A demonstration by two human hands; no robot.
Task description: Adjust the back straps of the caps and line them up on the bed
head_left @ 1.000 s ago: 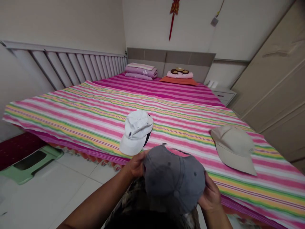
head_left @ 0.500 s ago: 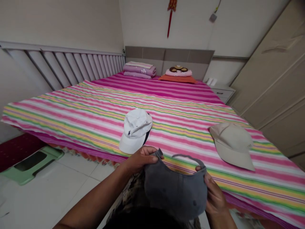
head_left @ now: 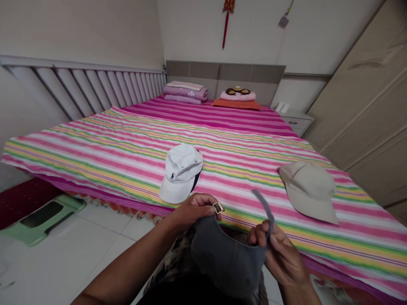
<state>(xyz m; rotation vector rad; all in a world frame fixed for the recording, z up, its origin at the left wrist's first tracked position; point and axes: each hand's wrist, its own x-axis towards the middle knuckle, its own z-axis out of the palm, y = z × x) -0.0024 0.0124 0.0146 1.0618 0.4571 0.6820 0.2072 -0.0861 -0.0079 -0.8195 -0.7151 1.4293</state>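
A dark grey baseball cap (head_left: pixel 227 256) is held in front of me at the bed's near edge, its back opening upward. My left hand (head_left: pixel 199 208) pinches one side of that opening, beside a gold-coloured metal buckle (head_left: pixel 218 207). My right hand (head_left: pixel 280 250) grips the base of the cap's loose strap (head_left: pixel 264 205), whose free end points up and left. Strap and buckle are apart. Just beyond my left hand lies a white cap (head_left: pixel 182 167) with a small dark logo. A beige cap (head_left: pixel 310 186) rests on the bed to the right.
A striped sheet (head_left: pixel 121 148) covers the bed. Folded purple bedding (head_left: pixel 184 92) and an orange pillow (head_left: pixel 237 104) with pink items sit by the headboard (head_left: pixel 203 67). A green stool (head_left: pixel 41 220) stands on the floor at left; a wardrobe (head_left: pixel 362 101) rises at right.
The strap has swung up to stand clear of the cap, and my right hand has shifted left and up around its base. The buckle by my left hand has turned into view.
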